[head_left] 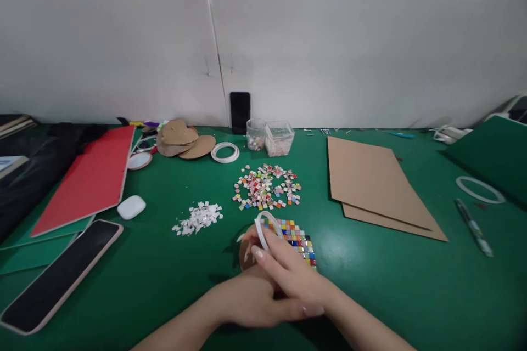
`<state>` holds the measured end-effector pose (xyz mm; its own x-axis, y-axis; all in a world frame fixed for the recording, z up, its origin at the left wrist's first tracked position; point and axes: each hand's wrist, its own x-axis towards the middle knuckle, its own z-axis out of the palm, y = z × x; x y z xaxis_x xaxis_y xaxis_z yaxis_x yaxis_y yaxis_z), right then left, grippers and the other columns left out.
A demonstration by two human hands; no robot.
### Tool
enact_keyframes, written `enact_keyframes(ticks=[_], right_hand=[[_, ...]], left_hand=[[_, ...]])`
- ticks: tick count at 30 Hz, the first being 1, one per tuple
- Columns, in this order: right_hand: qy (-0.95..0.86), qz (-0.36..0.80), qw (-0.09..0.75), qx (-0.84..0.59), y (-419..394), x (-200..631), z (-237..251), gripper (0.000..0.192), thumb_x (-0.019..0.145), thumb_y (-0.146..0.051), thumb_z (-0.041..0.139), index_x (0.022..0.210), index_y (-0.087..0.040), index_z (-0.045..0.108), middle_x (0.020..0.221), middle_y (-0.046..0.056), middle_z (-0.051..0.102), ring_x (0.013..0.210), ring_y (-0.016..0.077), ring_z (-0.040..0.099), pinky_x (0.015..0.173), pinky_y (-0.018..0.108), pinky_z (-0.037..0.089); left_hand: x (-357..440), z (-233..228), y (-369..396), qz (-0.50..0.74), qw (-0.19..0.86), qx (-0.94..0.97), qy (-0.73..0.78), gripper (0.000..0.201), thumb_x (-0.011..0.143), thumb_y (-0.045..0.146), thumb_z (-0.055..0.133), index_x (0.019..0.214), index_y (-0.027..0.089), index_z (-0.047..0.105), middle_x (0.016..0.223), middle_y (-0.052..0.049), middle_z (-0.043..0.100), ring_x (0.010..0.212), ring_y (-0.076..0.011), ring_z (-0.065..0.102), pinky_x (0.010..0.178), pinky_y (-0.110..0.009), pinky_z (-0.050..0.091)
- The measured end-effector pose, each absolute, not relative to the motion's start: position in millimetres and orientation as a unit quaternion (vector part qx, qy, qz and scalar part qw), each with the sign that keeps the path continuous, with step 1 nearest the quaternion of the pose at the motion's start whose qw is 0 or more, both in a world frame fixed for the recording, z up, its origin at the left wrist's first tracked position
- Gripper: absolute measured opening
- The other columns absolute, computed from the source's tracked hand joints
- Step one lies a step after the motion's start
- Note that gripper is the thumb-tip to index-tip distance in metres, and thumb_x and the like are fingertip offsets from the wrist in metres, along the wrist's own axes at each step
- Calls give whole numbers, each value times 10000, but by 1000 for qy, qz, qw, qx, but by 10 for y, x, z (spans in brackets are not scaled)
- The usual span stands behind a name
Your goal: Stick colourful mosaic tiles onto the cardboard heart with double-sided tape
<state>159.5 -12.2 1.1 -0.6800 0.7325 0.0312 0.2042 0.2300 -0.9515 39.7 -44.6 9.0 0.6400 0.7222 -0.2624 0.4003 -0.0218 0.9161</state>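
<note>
My hands cross over each other low in the middle of the head view. My right hand (288, 269) lies over my left and has its bent fingers on a narrow white ring (272, 217), which is tilted up. Below it, the back of my left hand (251, 293) shows, but its fingers are mostly hidden. A round brown cardboard disc (244, 263) shows partly at the left of the fingers. Just behind my right hand lies a sheet of colourful mosaic tiles (302, 238), partly covered.
Beyond my hands are loose coloured tiles (263, 189) and white chips (200, 219). A plastic box (280, 140), a cup (256, 137) and white rings (225, 152) stand farther back. Cardboard sheets (370, 175) lie right; a phone (61, 277) and red board (88, 175) left.
</note>
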Motion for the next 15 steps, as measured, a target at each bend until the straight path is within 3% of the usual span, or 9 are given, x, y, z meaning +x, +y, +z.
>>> enact_keyframes(ticks=[5,6,8,10,11,13,15], right_hand=[[-734,547,257,-310,-160,1578,23,290,910,-391,346,1085,-218,499,906,34,593,843,165,563,778,313,446],[-725,540,279,-322,-161,1572,16,279,917,-378,330,1078,-222,496,900,30,593,844,159,566,780,307,446],[-718,508,317,-354,-131,1570,-11,253,918,-356,332,1073,-227,483,850,16,599,801,149,580,760,297,452],[-725,454,335,-395,-40,1592,-56,236,891,-347,395,1079,-221,461,744,-7,604,690,144,592,690,286,464],[-727,411,335,-436,27,1616,-86,263,862,-357,449,1083,-214,453,708,-12,601,645,151,589,648,286,465],[-723,313,355,-503,183,1689,-164,285,834,-348,481,1076,-201,447,701,1,601,643,176,589,601,295,459],[-729,255,365,-520,334,1775,-259,365,801,-299,511,1133,-193,402,806,34,614,757,209,595,631,320,469]], left_hand=[[505,41,-517,150,549,741,355,463,824,472,465,1206,215,518,1215,-46,560,1102,-207,496,951,-282,352],[519,34,-521,155,537,749,357,426,833,460,457,1151,195,558,1132,-50,605,1027,-192,534,893,-258,386],[542,16,-527,148,514,768,352,360,850,444,432,864,160,653,789,-18,652,748,-134,571,675,-197,420],[558,-9,-534,127,506,786,333,453,849,457,427,537,149,541,467,45,458,479,-69,440,466,-180,314],[563,-21,-537,121,507,790,323,492,842,467,437,466,150,448,407,64,342,414,-52,356,419,-191,249],[566,-41,-535,130,499,795,320,501,826,464,471,455,152,345,403,75,245,394,-41,280,405,-205,194],[558,-50,-518,145,481,796,338,480,833,431,476,477,155,309,432,74,256,420,-44,271,422,-206,194]])
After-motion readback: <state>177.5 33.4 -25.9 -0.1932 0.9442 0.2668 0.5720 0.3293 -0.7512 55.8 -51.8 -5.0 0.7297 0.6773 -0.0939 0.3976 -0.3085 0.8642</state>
